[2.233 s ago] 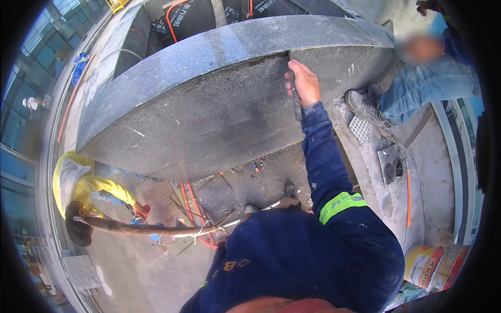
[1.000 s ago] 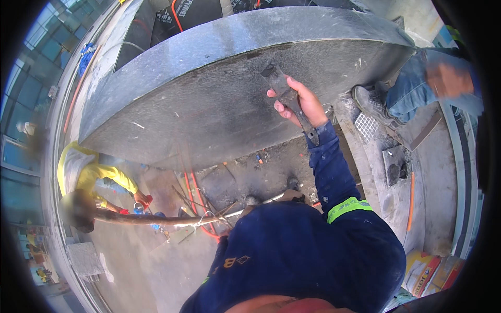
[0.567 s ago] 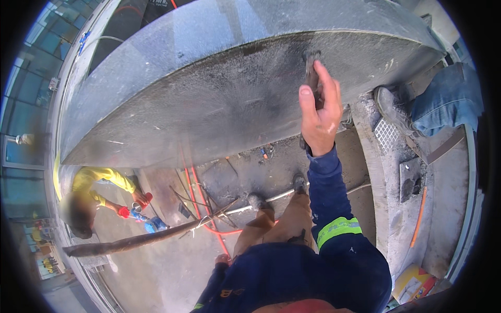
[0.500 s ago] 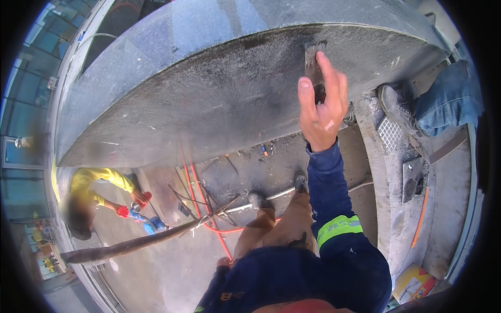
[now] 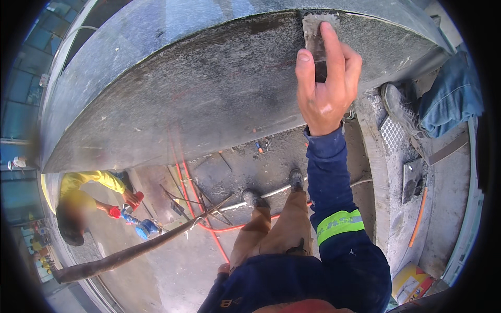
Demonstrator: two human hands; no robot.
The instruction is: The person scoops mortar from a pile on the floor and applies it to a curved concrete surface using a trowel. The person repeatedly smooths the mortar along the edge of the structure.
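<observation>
My right hand (image 5: 327, 99) is raised at arm's length, closed around a putty knife (image 5: 315, 39). The index finger presses along its flat, greyish blade, and the thumb lies at its side. The blade rests against a dark grey curved concrete wall (image 5: 209, 78), its tip reaching the wall's upper edge. Its handle is mostly hidden by the hand. Low in the view, my left hand (image 5: 224, 268) hangs beside my thigh, largely covered by the sleeve, so its fingers cannot be made out.
At left, a person in a yellow top (image 5: 99, 182) holds a blue power tool (image 5: 146, 228) with red grips. A wooden pole (image 5: 130, 250), red hoses (image 5: 216, 242) and a white pipe (image 5: 235, 206) cross the ground. At right, another person's shoe (image 5: 399, 109) stands on a concrete ledge (image 5: 383, 182).
My right hand has moved the putty knife up the wall to the upper edge. The person in yellow still holds the power tool.
</observation>
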